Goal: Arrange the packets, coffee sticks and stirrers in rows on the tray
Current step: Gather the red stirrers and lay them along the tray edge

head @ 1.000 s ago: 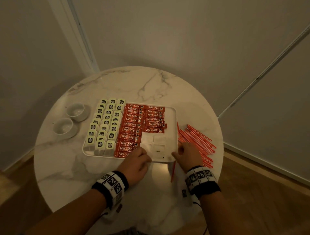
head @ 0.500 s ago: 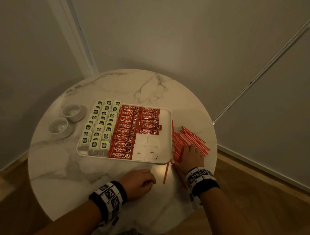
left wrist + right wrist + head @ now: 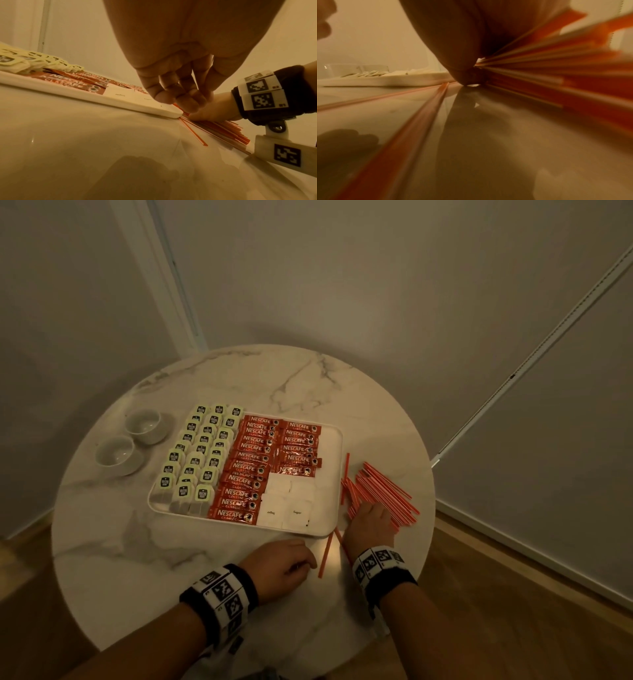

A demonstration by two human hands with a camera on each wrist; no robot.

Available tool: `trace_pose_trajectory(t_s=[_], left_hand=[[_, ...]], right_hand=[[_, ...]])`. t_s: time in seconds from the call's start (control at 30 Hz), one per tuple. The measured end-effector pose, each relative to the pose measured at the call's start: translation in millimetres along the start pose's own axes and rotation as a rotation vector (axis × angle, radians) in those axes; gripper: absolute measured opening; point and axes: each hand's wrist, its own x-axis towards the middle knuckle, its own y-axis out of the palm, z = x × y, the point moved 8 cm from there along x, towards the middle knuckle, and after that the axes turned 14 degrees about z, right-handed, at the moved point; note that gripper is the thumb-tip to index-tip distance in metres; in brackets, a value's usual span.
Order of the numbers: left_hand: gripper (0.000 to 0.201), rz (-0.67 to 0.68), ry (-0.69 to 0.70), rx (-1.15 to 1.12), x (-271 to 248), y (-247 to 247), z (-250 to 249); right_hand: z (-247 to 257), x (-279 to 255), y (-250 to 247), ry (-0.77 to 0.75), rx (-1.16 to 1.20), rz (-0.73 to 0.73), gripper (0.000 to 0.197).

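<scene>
**Hands at the stirrer pile, tray nearly full**

Right hand [image 3: 371, 525] is lying flat on the near end of the red stirrers [image 3: 380, 494], palm down with the fingers spread over them. Whether any finger is curled under a stick I honestly can't tell, the right wrist view is just a blur of red. Left hand [image 3: 281, 568] is loosely curled on the bench [image 3: 239, 378], holding nothing, just in front of the tray's near edge.

What the next move turns on, I'd say: the stirrers sit on the bench just right of the white tray [image 3: 337, 440], not on it. Their long axes fan from near-left to far-right, so they lie skewed to the tray's right rim. The right hand is clearly the nearer one and is already touching them. Two strays [image 3: 323, 556] lie apart from the pile, between the two hands, closer to the left hand.

Look-wise they're thin, straight red sticks, loosely heaped and overlapping.

On the tray, pale tea bag packets [image 3: 202, 453] fill the left in rows, red Nescafe coffee sticks [image 3: 253, 470] take the middle, and white sugar packets [image 3: 287, 505] sit near front. A bare strip runs down the right side, which looks like the spot for the stirrers.

Two small white bowls [image 3: 132, 440] sit left of the tray.
</scene>
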Motion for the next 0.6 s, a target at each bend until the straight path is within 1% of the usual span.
trace_pose_trajectory(t_s=[0.13,0.23,0.3,0.33,0.4,0.47,0.5,0.53,0.6], left_hand=[[0.026,-0.009,0.008,0.009,4.5,1.2,-7.6],[0.026,-0.013,0.008,-0.008,6.0,0.1,-8.6],[0.026,-0.041,0.010,-0.035,5.2,-3.6,-6.6],[0.025,-0.057,0.009,-0.056,4.4,-6.3,-5.0],[0.021,-0.092,0.004,-0.135,3.0,-12.3,-0.2],[0.018,-0.160,0.016,-0.278,0.0,-21.7,0.7],[0.022,-0.211,0.034,-0.365,-2.1,-27.9,-1.0],[0.031,-0.264,0.046,-0.457,-4.2,-34.0,-2.4],[0.058,-0.331,0.062,-0.631,-7.2,-43.8,-5.3]], right_hand=[[-2.2,5.9,-1.6,0.013,0.000,0.020,0.039],[-8.6,12.6,-6.4,0.038,0.104,0.078,0.037],[-15.2,19.9,-11.3,0.048,0.268,0.077,0.031],[-17.8,24.2,-12.9,0.032,0.359,0.072,0.031],[-20.5,23.8,-25.4,-0.049,0.601,0.060,0.038],[-20.1,10.0,-44.9,-0.130,0.864,0.017,0.040],[-14.2,-3.4,-56.2,-0.166,0.940,0.010,0.038],[-5.7,-17.5,-64.4,-0.214,0.997,0.013,0.035],[12.9,-46.6,-69.7,-0.310,1.077,0.017,0.029]])
